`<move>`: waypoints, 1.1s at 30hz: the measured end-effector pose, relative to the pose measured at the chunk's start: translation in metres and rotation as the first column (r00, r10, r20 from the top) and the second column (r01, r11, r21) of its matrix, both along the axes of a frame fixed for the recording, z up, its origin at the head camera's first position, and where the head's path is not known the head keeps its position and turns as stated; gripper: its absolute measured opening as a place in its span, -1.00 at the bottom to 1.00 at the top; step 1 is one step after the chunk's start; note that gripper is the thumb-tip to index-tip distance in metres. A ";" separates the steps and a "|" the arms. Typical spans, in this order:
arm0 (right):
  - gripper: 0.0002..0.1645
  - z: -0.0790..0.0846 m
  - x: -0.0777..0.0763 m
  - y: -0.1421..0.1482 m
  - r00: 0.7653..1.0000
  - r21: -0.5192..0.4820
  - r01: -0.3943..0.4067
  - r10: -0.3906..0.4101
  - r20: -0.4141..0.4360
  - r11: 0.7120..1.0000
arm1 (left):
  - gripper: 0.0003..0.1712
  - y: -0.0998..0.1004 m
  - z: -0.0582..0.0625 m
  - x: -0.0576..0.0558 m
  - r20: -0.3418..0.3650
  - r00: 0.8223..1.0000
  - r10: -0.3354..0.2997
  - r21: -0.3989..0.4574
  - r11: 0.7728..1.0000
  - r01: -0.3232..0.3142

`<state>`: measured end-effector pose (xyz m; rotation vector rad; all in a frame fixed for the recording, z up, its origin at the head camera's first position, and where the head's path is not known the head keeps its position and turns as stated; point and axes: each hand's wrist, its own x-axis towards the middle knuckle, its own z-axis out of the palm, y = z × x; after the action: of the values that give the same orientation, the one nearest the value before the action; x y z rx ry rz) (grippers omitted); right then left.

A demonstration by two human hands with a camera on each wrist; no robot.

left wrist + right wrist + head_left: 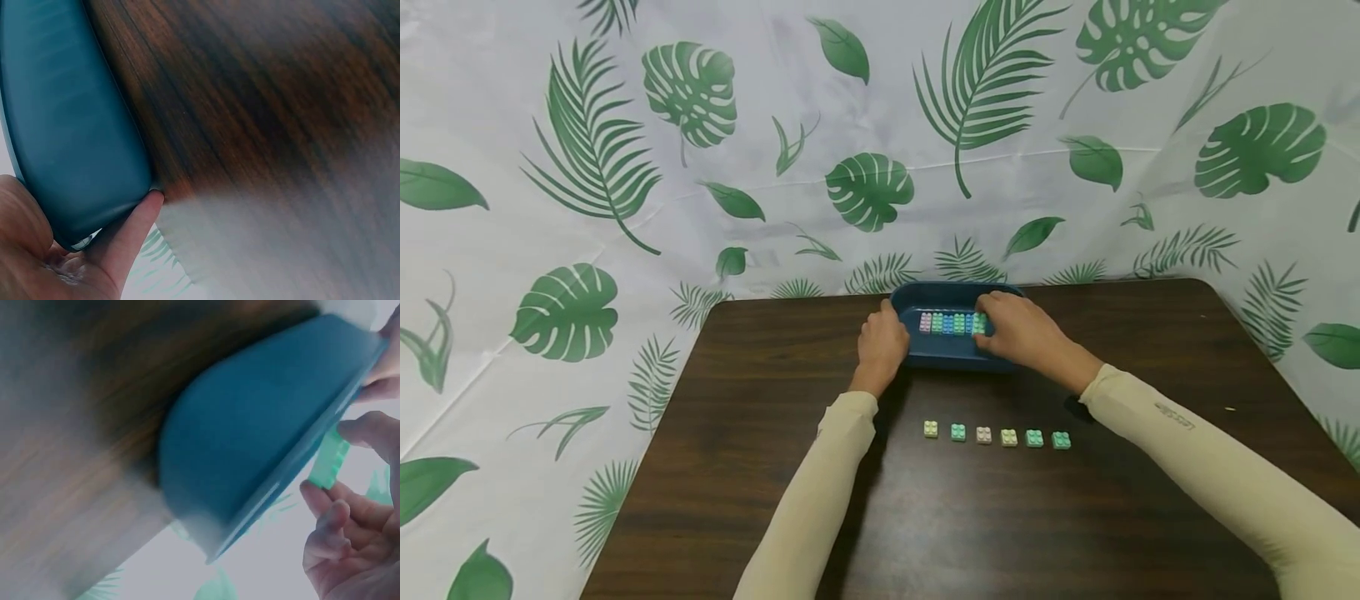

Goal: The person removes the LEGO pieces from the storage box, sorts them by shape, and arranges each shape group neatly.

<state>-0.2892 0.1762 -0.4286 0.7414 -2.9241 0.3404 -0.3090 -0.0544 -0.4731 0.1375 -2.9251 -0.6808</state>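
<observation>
Blue tray [958, 363], left hand [882, 340] gripping nine-o'clock end; right hand [1018, 329] pinching green brick [329, 460] at three o'clock. Step: setting or lifting brick, cannot tell which; next move probably needs steady tray, level pinch.

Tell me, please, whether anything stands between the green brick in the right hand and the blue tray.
Nothing visible does: the right hand pinches the green brick over the blue tray. A row of bricks sits to its left, inside the tray; the space directly beneath is hidden.
</observation>
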 end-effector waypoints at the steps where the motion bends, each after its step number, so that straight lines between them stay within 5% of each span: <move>1: -0.45 0.003 0.007 -0.003 1.000 -0.012 -0.009 0.008 -0.016 1.000 | -0.51 0.000 0.000 0.000 0.001 1.000 -0.002 0.001 1.000 0.002; 10: -0.48 -0.006 0.066 -0.032 0.974 -0.064 -0.107 0.092 -0.208 0.992 | -0.47 -0.002 0.001 -0.001 0.015 1.000 -0.005 -0.009 1.000 0.005; 20: -0.42 -0.038 0.130 -0.056 0.942 0.057 -0.288 0.294 -0.163 0.956 | -0.47 -0.001 0.001 -0.003 0.007 1.000 -0.009 -0.014 1.000 0.010; 33: -0.47 -0.062 0.146 -0.061 0.931 0.012 -0.347 0.346 -0.116 0.938 | -0.45 -0.003 -0.001 -0.004 0.007 1.000 -0.025 -0.031 0.999 0.026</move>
<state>-0.1436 0.1151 -0.4906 1.2358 -2.6727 0.3251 -0.3131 -0.0571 -0.4738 0.0996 -2.9470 -0.6398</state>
